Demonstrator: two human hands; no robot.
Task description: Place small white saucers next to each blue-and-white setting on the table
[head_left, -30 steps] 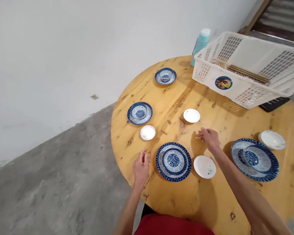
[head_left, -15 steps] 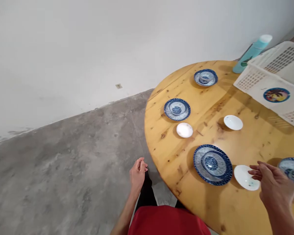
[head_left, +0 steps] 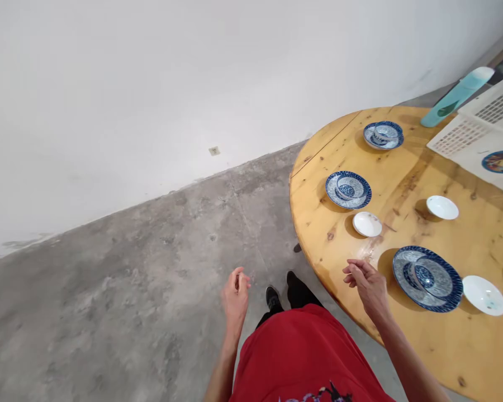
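Right hand (head_left: 369,285) is held over the near-left edge of the round wooden surface (head_left: 406,346), fingers loosely curled and empty, just left of the nearest blue-patterned plate (head_left: 427,278). Left hand (head_left: 235,296) is hung over the concrete floor, fingers curled together, nothing gripped. Probably best if that plate gets approached flat and slow. It's glazed, with a small matching bowl nested inside, and a small white dish (head_left: 484,295) sat to its right.
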